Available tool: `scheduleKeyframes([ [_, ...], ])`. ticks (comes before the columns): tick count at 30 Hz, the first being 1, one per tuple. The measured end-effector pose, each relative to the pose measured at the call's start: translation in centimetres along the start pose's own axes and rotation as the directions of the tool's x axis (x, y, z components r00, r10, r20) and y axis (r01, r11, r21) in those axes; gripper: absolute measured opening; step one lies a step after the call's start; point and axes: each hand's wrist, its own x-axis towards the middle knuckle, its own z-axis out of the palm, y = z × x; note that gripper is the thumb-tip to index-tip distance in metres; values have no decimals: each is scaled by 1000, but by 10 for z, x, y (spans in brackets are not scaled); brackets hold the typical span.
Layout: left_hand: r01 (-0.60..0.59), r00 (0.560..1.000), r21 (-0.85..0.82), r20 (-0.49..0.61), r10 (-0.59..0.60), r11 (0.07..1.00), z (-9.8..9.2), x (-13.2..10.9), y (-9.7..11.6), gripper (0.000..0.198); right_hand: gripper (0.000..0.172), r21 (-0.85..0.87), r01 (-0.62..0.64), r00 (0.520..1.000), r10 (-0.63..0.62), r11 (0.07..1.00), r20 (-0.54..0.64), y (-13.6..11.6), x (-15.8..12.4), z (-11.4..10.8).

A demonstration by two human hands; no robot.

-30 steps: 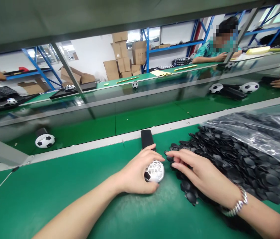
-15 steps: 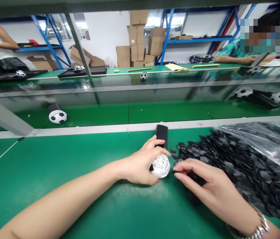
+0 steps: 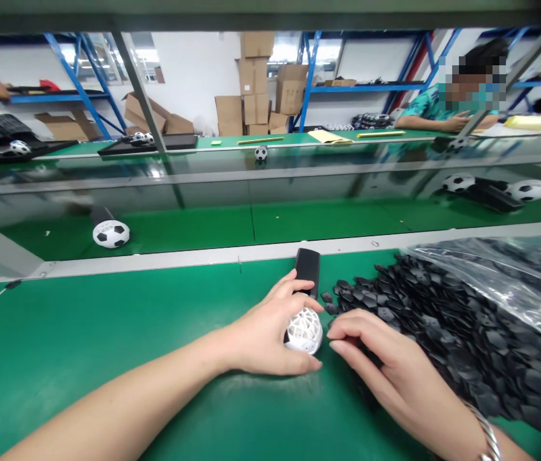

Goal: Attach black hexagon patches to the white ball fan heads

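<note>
My left hand (image 3: 270, 333) curves round a small toy soccer ball (image 3: 306, 331) resting on the green bench, thumb at its near side and fingers over its far side. The ball's upper side is an open white lattice, with a black patch partly under my hand. Behind it lies a black, oblong plastic part (image 3: 307, 266); whether the two are joined is hidden. Just right of the ball, my right hand (image 3: 385, 371) is in a pinch, its fingertips apart from the ball. What the pinch holds, if anything, is too small to make out.
Black, flat pentagonal pieces (image 3: 443, 333) form a large heap at right, partly under a clear plastic bag (image 3: 500, 275). Beyond the metal rail (image 3: 193, 253), another soccer ball (image 3: 111, 234) and paired balls with black parts (image 3: 495, 194) lie on a belt. A person (image 3: 443, 115) sits opposite.
The view has shifted slightly. A thin dark edge showed at my right fingertips before and is not clear now. My left thumb has stretched a little further along the ball's near side.
</note>
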Motion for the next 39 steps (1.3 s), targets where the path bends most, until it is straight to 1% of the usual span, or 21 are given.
scheduleKeyframes([
  [2, 0, 1000, 8, -6, 0, 1000, 2, 1, 1, 58, 18, -35, -8, 1000, 8, 999, -22, -2, 1, -1],
  [4, -5, 1000, 25, 2, 5, 1000, 2, 1, 2, 58, 24, -66, 19, 1000, -20, 998, -22, -3, 0, -2],
  [7, -21, 1000, 42, -5, 21, 999, 2, 1, 3, 56, 17, -88, 27, 999, -29, 996, -27, -2, -3, -2],
  [10, -26, 999, 51, -16, 27, 998, 2, 1, 2, 57, 12, -85, -35, 999, 32, 996, -38, -1, -6, -1],
  [12, -30, 999, 65, -10, 30, 997, 2, 2, 2, 57, 11, -75, -51, 998, 49, 996, -27, 0, -7, -1],
  [14, -41, 999, 75, -8, 42, 996, 2, 2, 1, 58, 12, -76, -43, 999, 41, 996, -21, 0, -6, 0],
  [16, -47, 999, 70, -13, 48, 996, 2, 2, 1, 57, 17, -89, -19, 1000, 18, 996, -11, 0, -5, 0],
  [18, -40, 999, 65, -9, 41, 997, 2, 2, 2, 56, 20, -104, 13, 1000, -11, 995, 25, 0, -4, -1],
  [20, -31, 1000, 69, 2, 30, 997, 2, 1, 2, 55, 19, -108, 29, 999, -24, 994, 47, 0, -3, -1],
  [22, -22, 1000, 76, 2, 22, 997, 2, 1, 2, 56, 16, -106, 8, 1000, -5, 994, 29, 1, -4, -2],
  [25, -16, 1000, 70, -3, 17, 997, 1, 1, 3, 57, 13, -86, -28, 999, 25, 996, -34, 2, -5, -2],
  [28, -23, 1000, 78, 6, 23, 997, 1, 3, 3, 58, 10, -61, -10, 997, 6, 998, -74, 1, -5, -4],
  [30, -33, 999, 90, 3, 33, 995, 2, 3, 3, 58, 13, -61, -29, 997, 24, 998, -80, 1, -3, -5],
  [33, -51, 998, 87, -16, 53, 995, 2, 3, 2, 56, 18, -48, -50, 998, 48, 998, -41, 0, -2, -5],
  [36, -52, 998, 76, -22, 54, 996, 3, 3, 1, 54, 13, -19, -64, 997, 65, 998, 43, 2, -3, -5],
  [39, -38, 999, 78, -13, 39, 996, 3, 3, 1, 56, 9, 3, -145, 987, 144, 989, 68, 3, -7, -4],
])
